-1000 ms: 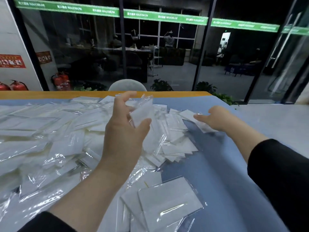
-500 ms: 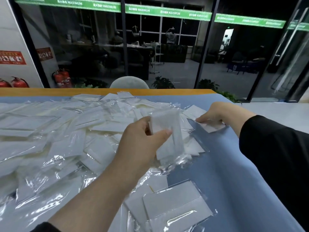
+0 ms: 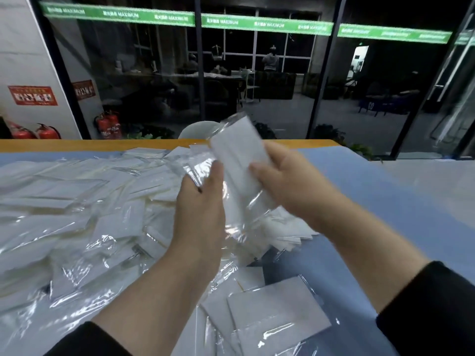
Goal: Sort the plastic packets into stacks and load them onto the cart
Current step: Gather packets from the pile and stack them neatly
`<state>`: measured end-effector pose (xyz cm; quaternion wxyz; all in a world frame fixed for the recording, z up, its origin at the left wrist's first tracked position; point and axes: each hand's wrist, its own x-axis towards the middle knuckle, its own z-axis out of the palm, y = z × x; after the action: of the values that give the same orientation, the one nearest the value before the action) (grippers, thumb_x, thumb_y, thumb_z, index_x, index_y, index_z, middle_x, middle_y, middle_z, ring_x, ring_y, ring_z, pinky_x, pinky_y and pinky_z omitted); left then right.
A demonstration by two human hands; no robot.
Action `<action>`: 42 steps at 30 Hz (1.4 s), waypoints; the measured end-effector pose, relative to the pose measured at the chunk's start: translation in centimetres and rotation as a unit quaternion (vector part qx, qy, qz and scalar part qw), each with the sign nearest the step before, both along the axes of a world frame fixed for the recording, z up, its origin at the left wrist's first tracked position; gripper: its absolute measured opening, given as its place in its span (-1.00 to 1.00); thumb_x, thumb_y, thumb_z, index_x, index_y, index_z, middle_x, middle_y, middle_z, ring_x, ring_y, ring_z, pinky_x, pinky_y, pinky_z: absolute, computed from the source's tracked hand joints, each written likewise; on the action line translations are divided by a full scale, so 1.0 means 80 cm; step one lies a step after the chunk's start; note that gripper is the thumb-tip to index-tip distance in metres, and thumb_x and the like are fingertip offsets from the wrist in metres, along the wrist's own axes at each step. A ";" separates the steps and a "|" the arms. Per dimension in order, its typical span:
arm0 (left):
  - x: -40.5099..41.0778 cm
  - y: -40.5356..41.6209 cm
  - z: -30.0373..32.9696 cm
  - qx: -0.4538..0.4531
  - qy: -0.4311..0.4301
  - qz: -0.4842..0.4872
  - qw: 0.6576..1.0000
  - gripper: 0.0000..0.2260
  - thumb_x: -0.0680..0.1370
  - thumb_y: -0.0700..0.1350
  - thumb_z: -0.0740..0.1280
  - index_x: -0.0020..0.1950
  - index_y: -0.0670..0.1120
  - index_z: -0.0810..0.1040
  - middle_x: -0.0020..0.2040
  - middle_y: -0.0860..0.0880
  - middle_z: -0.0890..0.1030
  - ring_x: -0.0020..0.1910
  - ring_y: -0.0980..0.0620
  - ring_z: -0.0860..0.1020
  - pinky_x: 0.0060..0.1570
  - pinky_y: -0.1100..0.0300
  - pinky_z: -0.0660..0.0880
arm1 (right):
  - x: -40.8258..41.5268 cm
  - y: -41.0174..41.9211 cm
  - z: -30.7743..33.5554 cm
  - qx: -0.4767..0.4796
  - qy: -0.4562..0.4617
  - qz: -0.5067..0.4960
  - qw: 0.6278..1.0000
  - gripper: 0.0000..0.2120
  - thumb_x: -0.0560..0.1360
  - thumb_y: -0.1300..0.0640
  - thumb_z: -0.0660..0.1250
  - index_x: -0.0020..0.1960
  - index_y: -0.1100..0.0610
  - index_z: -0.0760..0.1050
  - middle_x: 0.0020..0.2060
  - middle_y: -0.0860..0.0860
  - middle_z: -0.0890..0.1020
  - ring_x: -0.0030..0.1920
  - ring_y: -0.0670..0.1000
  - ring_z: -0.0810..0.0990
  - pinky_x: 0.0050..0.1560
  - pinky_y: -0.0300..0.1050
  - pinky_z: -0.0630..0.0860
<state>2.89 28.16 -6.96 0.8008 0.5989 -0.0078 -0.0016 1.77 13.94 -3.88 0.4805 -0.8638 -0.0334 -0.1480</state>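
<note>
Both hands met over the heap: the left hand [image 3: 203, 201] gripped a clear packet [image 3: 203, 165] from below, thumb up along its edge, while the right hand [image 3: 290, 181] pinched a white-filled packet [image 3: 239, 147] by its lower corner and held it tilted up above the far table edge [image 3: 77, 144]. Whether the two packets were already touching, I cannot tell; blur hid the overlap.

To do this step well, it seemed best to square the edges of the two packets against each other before pressing them flat, since slick film slides easily and a stack started crooked would likely skew further. A light pinch at the corners ought to suffice; squeezing would probably crease the film.

Loose packets [image 3: 77, 214] spread to the left of and beneath the left hand, overlapping at every angle. Each was a flat rectangle of glossy, crinkled film around a matte white insert. Near the right forearm lay a small stack [image 3: 277, 314] of larger packets, roughly aligned. Blue table covering [image 3: 385, 201] showed to the right of the right hand, smooth and dull. No cart was in view.
</note>
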 end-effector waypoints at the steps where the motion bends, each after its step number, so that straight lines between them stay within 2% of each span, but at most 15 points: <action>1: -0.001 -0.001 -0.003 -0.001 0.004 -0.018 1.000 -0.83 0.60 0.17 0.36 0.05 0.10 0.56 -0.13 0.08 0.66 -0.09 -0.03 0.65 -0.08 0.02 0.56 | 0.002 0.008 -0.007 -0.025 0.009 0.018 0.999 -0.80 0.67 0.04 0.19 0.20 -0.01 0.55 -0.16 0.07 0.65 -0.26 -0.02 0.58 -0.23 -0.04 0.55; 3: 0.000 0.001 -0.006 0.012 -0.005 -0.023 1.000 -0.82 0.55 0.08 0.44 0.07 0.02 0.63 -0.04 -0.10 0.71 -0.01 -0.19 0.69 0.00 -0.14 0.65 | 0.006 0.004 -0.013 -0.049 -0.006 -0.018 0.999 -0.70 0.70 -0.03 0.12 0.00 0.08 0.56 -0.23 0.10 0.58 -0.31 -0.11 0.45 -0.23 -0.15 0.45; 5: 0.008 0.008 -0.007 0.041 -0.047 0.046 0.997 -0.89 0.54 0.03 0.44 -0.03 0.01 0.61 -0.15 0.00 0.71 -0.11 0.02 0.70 -0.05 0.11 0.66 | 0.013 -0.027 -0.018 -0.081 -0.066 -0.112 0.988 -0.62 0.69 -0.10 0.08 -0.20 0.06 0.40 -0.30 -0.03 0.45 -0.34 -0.15 0.35 -0.26 -0.08 0.34; 7: 0.013 0.015 0.001 0.098 -0.143 0.126 0.977 -0.90 0.57 -0.06 0.42 -0.13 0.07 0.55 -0.28 0.14 0.65 -0.29 0.24 0.59 -0.27 0.34 0.52 | 0.019 -0.059 -0.029 -0.126 -0.031 -0.155 0.979 -0.65 0.62 -0.24 0.15 0.08 0.00 0.52 -0.01 -0.07 0.54 -0.02 -0.13 0.52 -0.01 -0.03 0.47; 8: 0.012 0.017 0.005 0.133 -0.185 0.132 0.965 -0.87 0.57 -0.08 0.41 -0.14 0.10 0.54 -0.27 0.14 0.63 -0.29 0.25 0.57 -0.30 0.34 0.49 | 0.016 -0.067 -0.034 -0.153 0.052 -0.146 0.976 -0.52 0.56 -0.31 0.22 0.34 -0.04 0.46 0.25 -0.05 0.50 0.25 -0.05 0.50 0.22 0.01 0.47; 10: 0.008 0.015 0.002 0.222 -0.215 0.091 0.947 -0.88 0.55 -0.10 0.42 -0.12 0.10 0.54 -0.22 0.06 0.63 -0.20 0.14 0.59 -0.19 0.19 0.53 | 0.012 -0.071 -0.048 -0.217 0.195 -0.100 0.951 -0.15 0.43 -0.37 0.37 0.58 -0.06 0.17 0.54 -0.08 0.25 0.51 0.03 0.28 0.43 -0.02 0.26; 14: 0.006 0.005 -0.013 0.330 -0.178 0.002 0.927 -0.92 0.55 -0.11 0.39 0.02 0.03 0.59 -0.16 0.00 0.65 -0.09 -0.07 0.61 -0.08 0.02 0.56 | 0.007 -0.061 -0.050 -0.219 0.211 -0.039 0.952 0.00 0.35 -0.36 0.46 0.61 -0.13 0.02 0.56 -0.16 0.21 0.53 -0.02 0.26 0.29 -0.15 0.24; 18: 0.012 0.009 -0.011 0.299 -0.171 0.016 0.939 -0.95 0.58 -0.11 0.37 0.03 0.01 0.57 -0.15 0.03 0.64 -0.12 -0.01 0.61 -0.18 0.13 0.50 | 0.006 -0.061 -0.049 -0.214 0.214 -0.006 0.953 -0.08 0.34 -0.40 0.45 0.55 -0.26 0.07 0.38 -0.30 0.32 0.48 -0.06 0.31 0.31 -0.16 0.27; 22: 0.015 0.009 -0.013 0.272 -0.161 0.026 0.948 -0.93 0.58 -0.11 0.38 0.03 0.04 0.56 -0.17 0.08 0.63 -0.16 0.13 0.59 -0.34 0.36 0.42 | 0.019 -0.059 -0.058 -0.267 0.232 -0.035 0.935 0.17 0.18 -0.55 0.42 0.59 -0.23 -0.06 0.58 -0.18 0.18 0.55 0.01 0.23 0.48 0.06 0.27; 25: 0.017 0.009 -0.014 0.265 -0.159 0.025 0.951 -0.92 0.58 -0.11 0.38 0.04 0.04 0.56 -0.17 0.09 0.63 -0.15 0.13 0.59 -0.30 0.29 0.44 | 0.020 -0.056 -0.054 -0.274 0.201 -0.074 0.938 0.05 0.29 -0.45 0.45 0.58 -0.24 -0.05 0.56 -0.11 0.23 0.48 0.05 0.35 0.35 0.00 0.37; 30: 0.019 0.011 -0.013 0.256 -0.164 0.042 0.952 -0.91 0.59 -0.13 0.38 0.05 0.03 0.55 -0.18 0.09 0.61 -0.19 0.14 0.57 -0.37 0.40 0.40 | 0.019 -0.047 -0.052 -0.350 0.123 -0.016 0.929 -0.14 0.34 -0.35 0.48 0.53 -0.28 0.16 0.56 -0.19 0.16 0.54 -0.02 0.18 0.52 0.08 0.16; 33: 0.021 0.015 -0.009 0.239 -0.164 0.068 0.955 -0.93 0.58 -0.12 0.38 0.04 0.02 0.55 -0.17 0.05 0.62 -0.20 0.10 0.58 -0.36 0.36 0.42 | 0.018 -0.043 -0.050 -0.320 0.133 -0.039 0.937 -0.46 0.47 -0.17 0.46 0.40 -0.23 0.40 0.37 -0.19 0.46 0.22 -0.09 0.45 0.17 -0.14 0.37; 36: 0.023 0.017 -0.008 0.204 -0.158 0.091 0.962 -0.94 0.57 -0.14 0.39 -0.02 0.02 0.55 -0.19 0.05 0.64 -0.24 0.10 0.57 -0.35 0.31 0.43 | 0.020 -0.042 -0.052 -0.344 0.079 -0.088 0.932 -0.73 0.58 0.07 0.28 0.22 -0.18 0.56 0.13 -0.12 0.62 -0.01 -0.07 0.46 -0.10 -0.16 0.35; 40: 0.023 0.020 -0.006 0.170 -0.142 0.111 0.969 -0.91 0.57 -0.12 0.40 -0.04 0.07 0.54 -0.19 0.11 0.64 -0.29 0.25 0.55 -0.40 0.45 0.39 | 0.017 -0.048 -0.049 -0.296 0.023 -0.126 0.947 -0.83 0.63 0.03 0.23 -0.05 0.03 0.57 -0.11 -0.02 0.68 -0.05 0.09 0.58 -0.08 -0.01 0.52; 42: 0.023 0.021 -0.004 0.154 -0.136 0.117 0.972 -0.92 0.58 -0.11 0.40 -0.01 0.07 0.55 -0.17 0.11 0.64 -0.27 0.25 0.56 -0.35 0.40 0.45 | 0.007 -0.052 -0.038 -0.213 -0.018 -0.128 0.969 -0.80 0.64 0.00 0.25 -0.11 -0.05 0.58 -0.16 -0.14 0.67 -0.08 -0.04 0.59 -0.11 -0.08 0.50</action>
<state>4.76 29.87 -7.29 0.6853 0.7061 -0.0457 0.1724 2.37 9.81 -6.94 0.2619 -0.9405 0.0379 -0.2130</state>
